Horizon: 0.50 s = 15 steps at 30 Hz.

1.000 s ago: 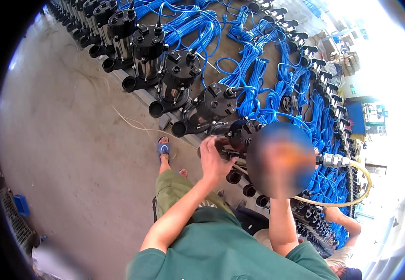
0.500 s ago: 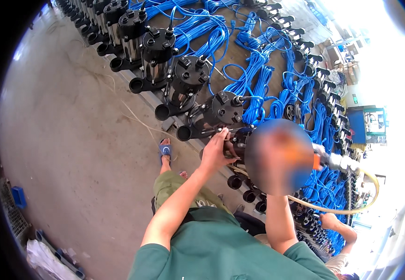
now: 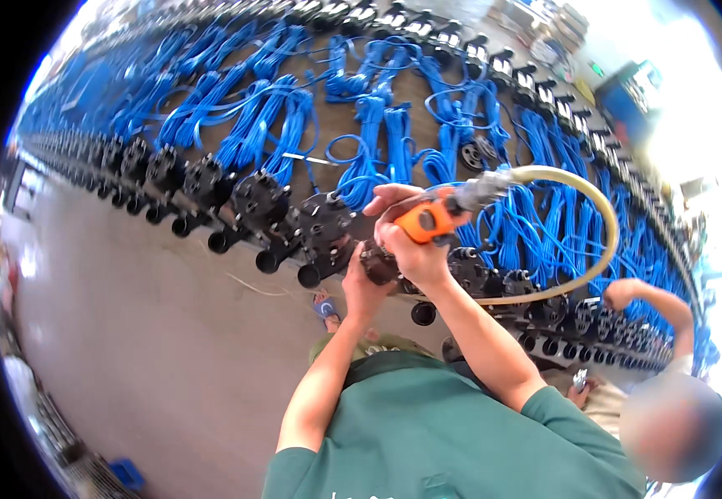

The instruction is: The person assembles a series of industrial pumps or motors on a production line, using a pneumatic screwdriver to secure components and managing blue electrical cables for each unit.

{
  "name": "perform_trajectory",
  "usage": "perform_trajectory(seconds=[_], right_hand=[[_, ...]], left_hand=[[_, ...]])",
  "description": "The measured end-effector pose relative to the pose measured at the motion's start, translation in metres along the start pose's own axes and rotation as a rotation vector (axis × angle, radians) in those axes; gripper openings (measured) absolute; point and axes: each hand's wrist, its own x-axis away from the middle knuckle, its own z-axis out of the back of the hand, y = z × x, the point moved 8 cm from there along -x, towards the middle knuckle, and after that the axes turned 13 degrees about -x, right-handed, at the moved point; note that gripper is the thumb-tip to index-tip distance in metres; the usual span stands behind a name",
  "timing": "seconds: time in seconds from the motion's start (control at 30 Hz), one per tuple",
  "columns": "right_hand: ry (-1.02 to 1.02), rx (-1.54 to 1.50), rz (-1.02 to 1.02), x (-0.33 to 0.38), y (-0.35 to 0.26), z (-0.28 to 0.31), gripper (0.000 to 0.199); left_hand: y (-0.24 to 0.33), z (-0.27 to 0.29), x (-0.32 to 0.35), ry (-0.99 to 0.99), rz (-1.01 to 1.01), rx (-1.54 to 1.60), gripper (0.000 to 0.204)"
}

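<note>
My right hand (image 3: pixel 415 249) is wrapped round an orange air-powered driver (image 3: pixel 424 221), with a grey metal fitting and a pale yellow hose at its rear. The driver is over a submersible pump (image 3: pixel 380 266), one of a row with black tops; its tip is hidden by my hand. My left hand (image 3: pixel 364 281) grips the side of this same pump, fingers curled against its dark body. Just left of it stands another black pump (image 3: pixel 325 220) with a round outlet at its base.
Bundles of blue cable (image 3: pixel 369 133) lie behind the pumps, with a second row of pumps (image 3: pixel 477 54) beyond. The yellow hose (image 3: pixel 608 224) loops to the right. At the right a co-worker reaches over the row with one hand (image 3: pixel 623 293). Concrete floor (image 3: pixel 153 333) lies left.
My view has turned, so the pump row now runs more level across it. The driver and my right hand, blurred over before, now show plainly. My left hand stays on the pump.
</note>
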Motion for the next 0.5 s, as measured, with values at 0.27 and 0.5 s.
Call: perform_trajectory(seconds=[0.27, 0.5], right_hand=[[0.261, 0.127, 0.259, 0.002, -0.054, 0.099, 0.023], [0.168, 0.279, 0.292, 0.015, -0.028, 0.099, 0.017]], left_hand=[[0.038, 0.001, 0.004, 0.005, -0.029, -0.087, 0.078], [0.014, -0.015, 0.051, -0.089, 0.060, -0.171, 0.037]])
